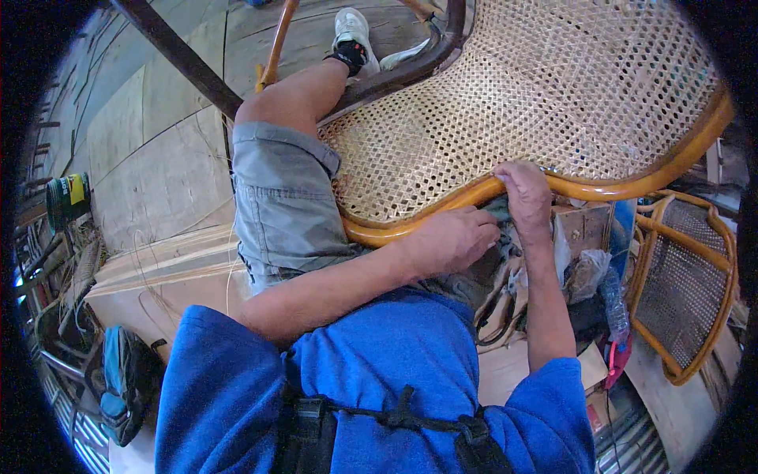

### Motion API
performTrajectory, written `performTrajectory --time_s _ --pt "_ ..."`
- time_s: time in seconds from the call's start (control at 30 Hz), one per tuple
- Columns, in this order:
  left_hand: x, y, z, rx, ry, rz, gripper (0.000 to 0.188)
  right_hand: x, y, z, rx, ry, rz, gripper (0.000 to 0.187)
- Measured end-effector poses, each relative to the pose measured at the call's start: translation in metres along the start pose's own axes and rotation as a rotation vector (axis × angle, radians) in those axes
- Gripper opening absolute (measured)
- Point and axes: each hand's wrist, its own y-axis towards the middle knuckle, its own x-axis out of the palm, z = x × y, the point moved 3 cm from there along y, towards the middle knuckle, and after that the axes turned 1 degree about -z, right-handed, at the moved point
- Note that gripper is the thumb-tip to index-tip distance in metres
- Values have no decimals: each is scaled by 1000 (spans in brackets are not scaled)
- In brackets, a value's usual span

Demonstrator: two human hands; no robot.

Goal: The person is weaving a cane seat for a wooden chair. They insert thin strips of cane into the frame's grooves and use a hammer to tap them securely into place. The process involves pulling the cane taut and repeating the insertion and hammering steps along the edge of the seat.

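Grasping the rattan rim (pixel 598 190) at centre, your right hand (pixel 528 197) is touching the woven cane (pixel 521 95), upper right; whether your left hand (pixel 454 239) is holding anything isn't showing. Pressing hard could be cracking strands.

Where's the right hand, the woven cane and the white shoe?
Right hand (pixel 527 193): head view, back of the hand.
Woven cane (pixel 549 99): head view, middle of the weave.
White shoe (pixel 351 28): head view, top side.

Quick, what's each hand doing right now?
Left hand: partly curled; whether it holds anything can't be told.
Right hand: closed over the rattan rim.
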Motion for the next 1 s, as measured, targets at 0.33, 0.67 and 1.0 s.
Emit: performTrajectory --time_s 0.33,0.67,1.0 --pt "5 -1 -4 49 25 32 14 6 0 -3 -20 -121 22 9" --pt "0 -2 -1 153 73 81 11 1 4 9 -47 -70 -105 9" --pt "-36 78 -63 -380 -159 258 22 -41 -46 9 614 650 310 5"
